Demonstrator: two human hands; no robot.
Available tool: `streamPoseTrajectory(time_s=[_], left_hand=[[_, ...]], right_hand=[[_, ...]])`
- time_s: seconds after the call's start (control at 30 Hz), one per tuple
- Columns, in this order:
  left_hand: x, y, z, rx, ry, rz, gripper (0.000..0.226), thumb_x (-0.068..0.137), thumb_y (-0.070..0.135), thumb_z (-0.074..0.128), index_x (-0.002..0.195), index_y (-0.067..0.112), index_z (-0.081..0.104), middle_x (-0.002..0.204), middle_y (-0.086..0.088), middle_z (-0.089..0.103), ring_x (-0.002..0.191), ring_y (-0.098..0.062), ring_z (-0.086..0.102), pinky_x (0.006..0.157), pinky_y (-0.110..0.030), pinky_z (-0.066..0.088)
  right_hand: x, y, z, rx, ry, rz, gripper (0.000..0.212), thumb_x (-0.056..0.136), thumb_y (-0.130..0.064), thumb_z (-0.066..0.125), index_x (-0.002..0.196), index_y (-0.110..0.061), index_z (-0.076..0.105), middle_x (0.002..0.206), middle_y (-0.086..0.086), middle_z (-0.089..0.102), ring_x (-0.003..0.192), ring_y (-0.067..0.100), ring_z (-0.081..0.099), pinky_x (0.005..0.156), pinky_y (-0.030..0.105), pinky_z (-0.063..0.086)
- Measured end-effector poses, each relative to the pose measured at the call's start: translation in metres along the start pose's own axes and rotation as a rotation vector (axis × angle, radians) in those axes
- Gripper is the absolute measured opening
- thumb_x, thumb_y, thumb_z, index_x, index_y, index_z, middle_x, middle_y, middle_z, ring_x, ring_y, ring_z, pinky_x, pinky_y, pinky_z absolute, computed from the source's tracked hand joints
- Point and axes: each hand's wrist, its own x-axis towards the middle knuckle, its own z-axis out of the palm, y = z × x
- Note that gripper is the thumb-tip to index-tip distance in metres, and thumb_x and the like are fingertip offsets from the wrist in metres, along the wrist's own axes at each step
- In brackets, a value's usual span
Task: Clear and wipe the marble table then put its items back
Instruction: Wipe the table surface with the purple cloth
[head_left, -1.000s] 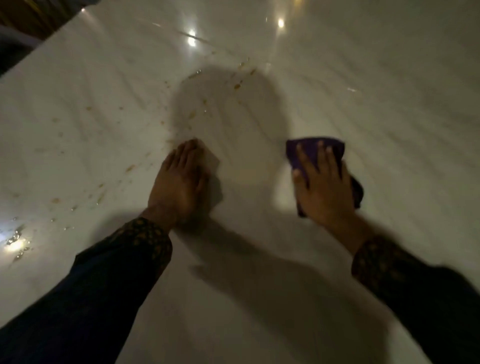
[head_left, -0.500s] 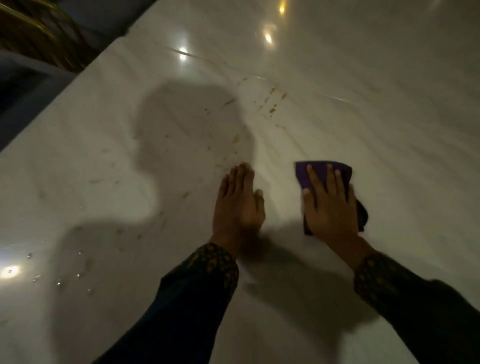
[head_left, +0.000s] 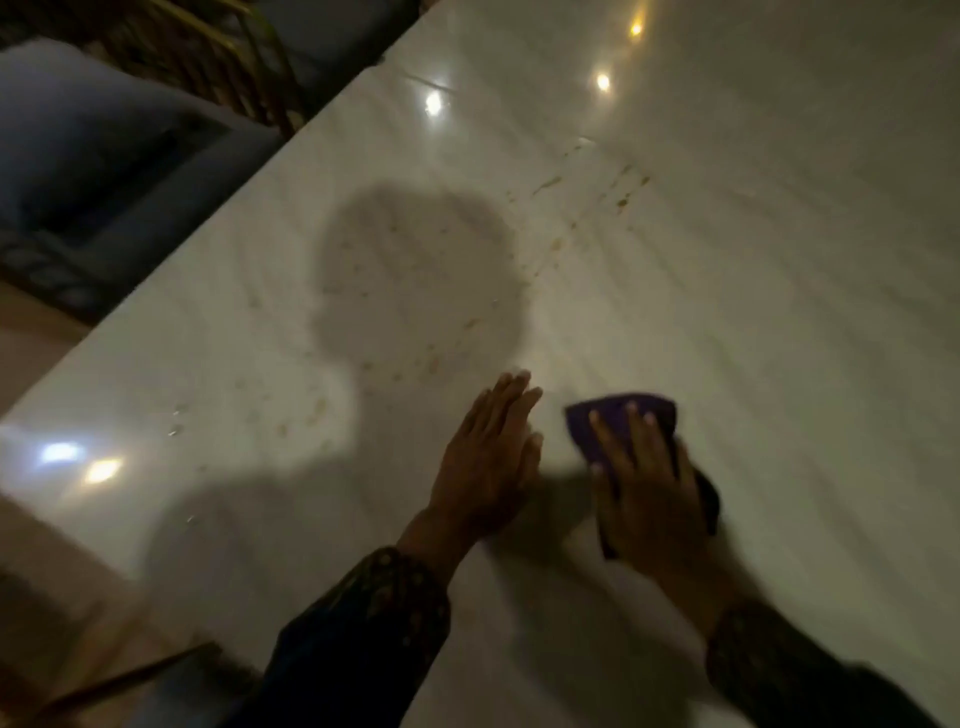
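Nearest the camera, two dark patterned sleeves (head_left: 395, 597) lead forward onto the pale, glossy marble tabletop (head_left: 779, 322). The left hand (head_left: 488, 462) lies flat and empty on the stone, fingers extended and closed together, pointing away from the person. Just beside it, a narrow strip of bare marble between them, the right hand (head_left: 649, 488) presses palm-down with spread fingers on a folded purple cloth (head_left: 618, 410), pinning it flat; the cloth's far edge shows beyond the fingertips and a dark corner shows at the hand's right side. The view is blurred by motion, so finer finger contact cannot be judged. Beyond both hands, up and to the left, a scatter of yellowish-brown spots and smears (head_left: 431, 358) lies across the tabletop, partly within the person's head shadow (head_left: 415, 270). The scatter runs as a loose diagonal band, rising toward further marks (head_left: 623, 197) ahead of the cloth. A few small glinting droplets (head_left: 176, 423) sit nearer the left edge. No items stand on the visible tabletop. In judgement, wiping is in hand and unfinished: the soiled band lies ahead and leftward of the cloth, so the right hand must carry the cloth forward and across.
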Motion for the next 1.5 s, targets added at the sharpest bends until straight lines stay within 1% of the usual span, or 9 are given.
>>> streamPoseTrajectory(time_s=[0.1,0.23,0.4,0.6,0.73,0.83,1.13,1.33,1.5], left_hand=[[-0.094,-0.021,-0.026,0.189,-0.052,-0.006,0.052,0.100,0.030,0.037,0.148,0.013,0.031,0.157,-0.004,0.025,0.147,-0.020,0.019,0.121,-0.033,0.011],[-0.170,-0.061,-0.054,0.361,0.009,-0.342,0.055,0.095,0.030,0.036,0.144,0.005,0.039,0.153,-0.015,0.033,0.143,-0.031,0.030,0.119,-0.040,0.016],[-0.211,-0.073,-0.053,0.382,0.083,-0.542,0.057,0.099,0.037,0.036,0.144,0.001,0.040,0.153,-0.021,0.033,0.143,-0.035,0.029,0.117,-0.046,0.020],[-0.211,-0.073,-0.054,0.356,0.044,-0.589,0.062,0.099,0.044,0.026,0.149,0.009,0.031,0.158,-0.015,0.023,0.147,-0.028,0.017,0.120,-0.040,0.008],[-0.206,-0.071,-0.057,0.297,0.052,-0.608,0.066,0.096,0.047,0.021,0.151,0.011,0.028,0.159,-0.013,0.019,0.148,-0.027,0.012,0.120,-0.041,0.006],[-0.203,-0.071,-0.069,0.346,0.028,-0.533,0.059,0.097,0.040,0.028,0.140,0.003,0.044,0.147,-0.020,0.041,0.137,-0.037,0.039,0.116,-0.049,0.021],[-0.176,-0.210,-0.180,0.486,0.071,-0.379,0.051,0.097,0.031,0.035,0.136,0.002,0.044,0.142,-0.022,0.043,0.131,-0.039,0.037,0.112,-0.056,0.021],[-0.147,-0.319,-0.230,0.509,-0.138,-0.273,0.058,0.097,0.029,0.036,0.144,-0.003,0.033,0.151,-0.026,0.031,0.139,-0.043,0.026,0.115,-0.056,0.011],[-0.136,-0.358,-0.237,0.520,-0.229,-0.140,0.062,0.093,0.037,0.043,0.145,0.004,0.034,0.151,-0.018,0.030,0.142,-0.035,0.023,0.118,-0.046,0.016]], right_hand=[[0.048,0.007,0.000,0.037,0.013,0.097,0.060,0.095,-0.048,0.023,0.151,-0.029,0.029,0.156,0.015,0.029,0.144,0.033,0.026,0.114,0.056,0.021],[0.065,-0.020,0.003,0.107,0.025,0.176,0.062,0.095,-0.048,0.023,0.153,-0.026,0.024,0.157,0.022,0.020,0.146,0.037,0.016,0.116,0.060,0.010],[-0.050,-0.101,0.027,0.040,0.101,-0.131,0.058,0.097,-0.041,0.031,0.152,-0.023,0.027,0.155,0.023,0.025,0.143,0.039,0.025,0.114,0.058,0.020],[-0.060,-0.094,0.026,0.053,0.033,-0.423,0.053,0.099,-0.043,0.033,0.151,-0.033,0.028,0.158,0.009,0.024,0.145,0.030,0.025,0.115,0.052,0.021],[0.007,-0.085,0.018,0.010,0.046,-0.250,0.054,0.099,-0.043,0.028,0.152,-0.031,0.026,0.157,0.012,0.027,0.145,0.029,0.025,0.116,0.052,0.020],[0.011,-0.103,0.016,0.015,0.046,-0.116,0.057,0.099,-0.045,0.025,0.153,-0.027,0.024,0.155,0.019,0.028,0.144,0.034,0.025,0.115,0.056,0.021],[-0.113,-0.172,0.030,0.045,-0.034,-0.247,0.054,0.100,-0.044,0.027,0.153,-0.036,0.018,0.161,0.005,0.016,0.149,0.026,0.012,0.117,0.053,0.016],[-0.099,-0.142,0.023,-0.004,0.010,0.262,0.058,0.097,-0.047,0.020,0.152,-0.029,0.025,0.159,0.010,0.022,0.146,0.031,0.020,0.115,0.053,0.018],[-0.085,-0.245,0.034,0.054,0.055,0.599,0.063,0.095,-0.051,0.019,0.153,-0.027,0.022,0.159,0.019,0.017,0.147,0.036,0.014,0.116,0.058,0.011]])
